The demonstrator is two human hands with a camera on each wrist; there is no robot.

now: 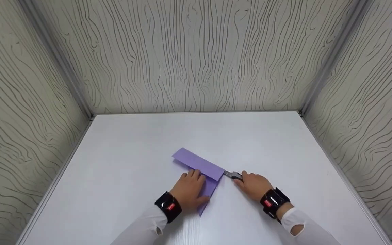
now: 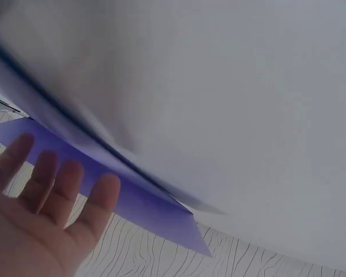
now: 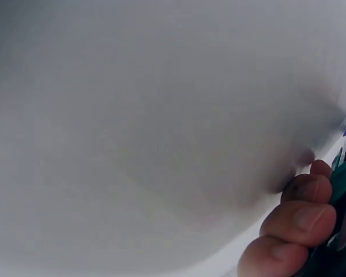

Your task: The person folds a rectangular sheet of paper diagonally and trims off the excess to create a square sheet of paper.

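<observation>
A folded sheet of purple paper (image 1: 201,163) lies aslant on the white table, its upper flap raised. My left hand (image 1: 188,190) rests on the lower layer, fingertips by the flap's near edge and thumb towards the right side. In the left wrist view, the fingers (image 2: 66,184) are spread and slightly bent in front of the purple paper (image 2: 155,213). My right hand (image 1: 255,185) grips a utility knife (image 1: 235,175), its tip at the flap's right end, by the fold. Fingers (image 3: 305,219) curl round the dark green handle (image 3: 344,179) in the right wrist view.
The white table (image 1: 124,146) extends around the paper on all sides. Wood-grain panels stand behind it (image 1: 196,58) and at both sides, with grey metal posts (image 1: 56,58) at the corners. Both wrists wear black straps (image 1: 169,207).
</observation>
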